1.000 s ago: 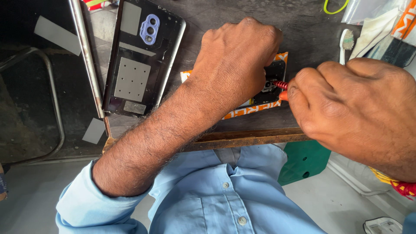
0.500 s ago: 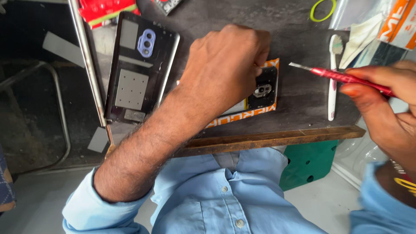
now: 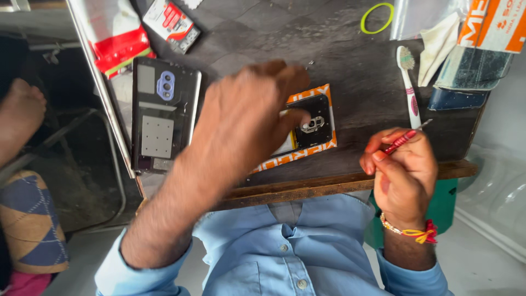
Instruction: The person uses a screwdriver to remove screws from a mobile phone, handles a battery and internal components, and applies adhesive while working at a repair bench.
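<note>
Looking down from the head view, I see my left hand [image 3: 249,118] spread over an opened phone [image 3: 307,127], its fingertips [image 3: 298,117] touching the dark inner frame. The phone lies on an orange-and-white mat [image 3: 323,148] at the middle of the dark worktop [image 3: 339,71]; its black interior shows a small metallic camera module near its far end. My right hand [image 3: 402,175], at the near right edge of the worktop, is pressed together around a red-handled screwdriver [image 3: 405,137], tip pointing far right. A detached back cover [image 3: 161,118], dark with a blue camera surround and a grey pad, lies left of the phone. A toothbrush [image 3: 408,82] lies just beyond the screwdriver's tip.
</note>
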